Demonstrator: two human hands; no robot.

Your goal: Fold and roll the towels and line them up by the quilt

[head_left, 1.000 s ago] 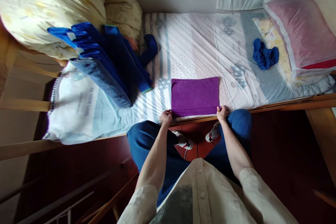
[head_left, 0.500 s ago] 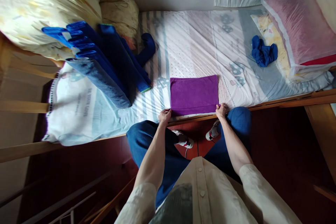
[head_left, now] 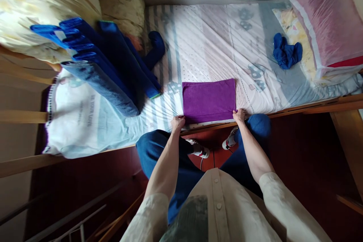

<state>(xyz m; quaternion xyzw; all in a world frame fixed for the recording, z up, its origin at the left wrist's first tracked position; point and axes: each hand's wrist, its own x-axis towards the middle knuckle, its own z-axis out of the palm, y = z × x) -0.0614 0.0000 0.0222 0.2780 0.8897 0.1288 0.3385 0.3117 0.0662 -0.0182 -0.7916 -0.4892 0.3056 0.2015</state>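
A purple towel lies flat on the bed near its front edge, with a narrow fold along the side closest to me. My left hand is closed on the towel's near left corner. At the near right corner, my right hand pinches the cloth between thumb and fingers. The towel's two far corners rest free on the bed sheet.
Several folded blue towels stand in a row on the left, beside yellow bedding. A crumpled blue cloth and a bagged pink pillow are on the right. The wooden bed rail runs along the front.
Both hands keep their hold on the near corners, and the near fold looks slightly wider. The view has shifted slightly; the other things stay in place.
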